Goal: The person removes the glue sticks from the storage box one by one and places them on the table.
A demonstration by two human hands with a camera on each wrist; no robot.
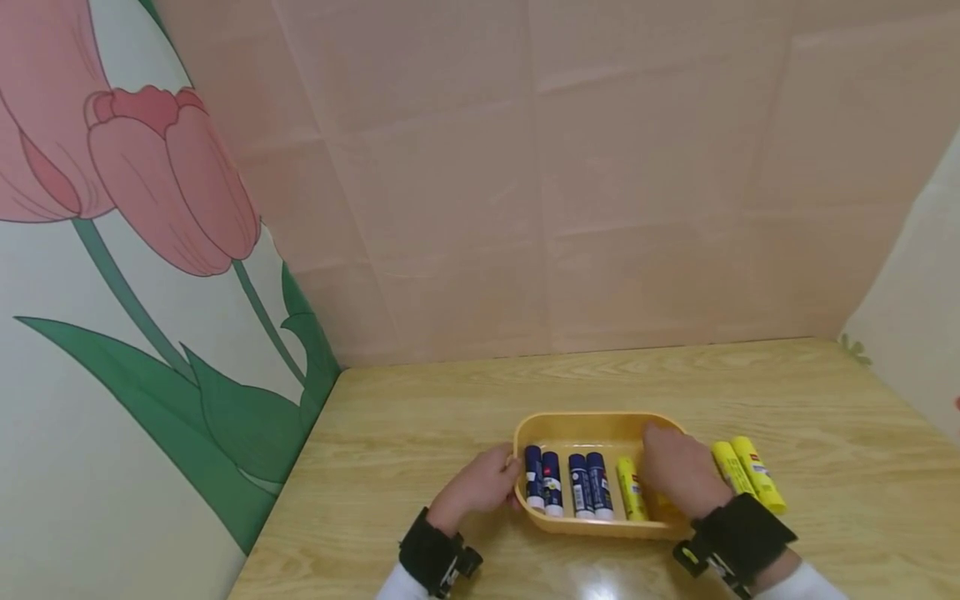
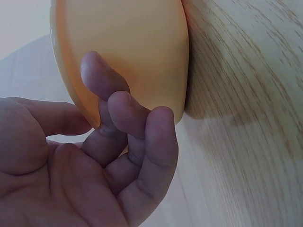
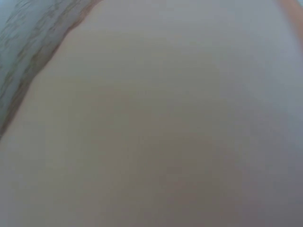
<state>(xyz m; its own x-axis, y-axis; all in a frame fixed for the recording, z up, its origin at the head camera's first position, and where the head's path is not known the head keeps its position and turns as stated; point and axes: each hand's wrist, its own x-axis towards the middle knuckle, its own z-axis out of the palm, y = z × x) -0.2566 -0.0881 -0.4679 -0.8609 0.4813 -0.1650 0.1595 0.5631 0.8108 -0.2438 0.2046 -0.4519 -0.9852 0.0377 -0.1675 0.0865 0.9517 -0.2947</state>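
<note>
A yellow-orange plastic tray point(image 1: 577, 527) stands on the wooden table. Its left end is pinched by my left hand point(image 1: 483, 479), thumb at the rim and curled fingers point(image 2: 160, 137) along the outer wall. Inside lie dark blue glue sticks with white ends, a left pair point(image 1: 551, 483) and a middle pair point(image 1: 597, 483). A yellow glue stick point(image 1: 632, 487) lies to the right of them. My right hand point(image 1: 686, 468) reaches down into the tray's right end, its fingertips hidden; I cannot tell what it holds. The right wrist view is filled with blurred skin.
Two more yellow glue sticks point(image 1: 759, 475) lie side by side on the table point(image 1: 420, 417), just right of the tray. A pinkish-brown sheet point(image 1: 540, 183) covers the wall behind. On the left wall is a tulip picture point(image 1: 172, 183). Each wrist wears a black strap point(image 1: 742, 537).
</note>
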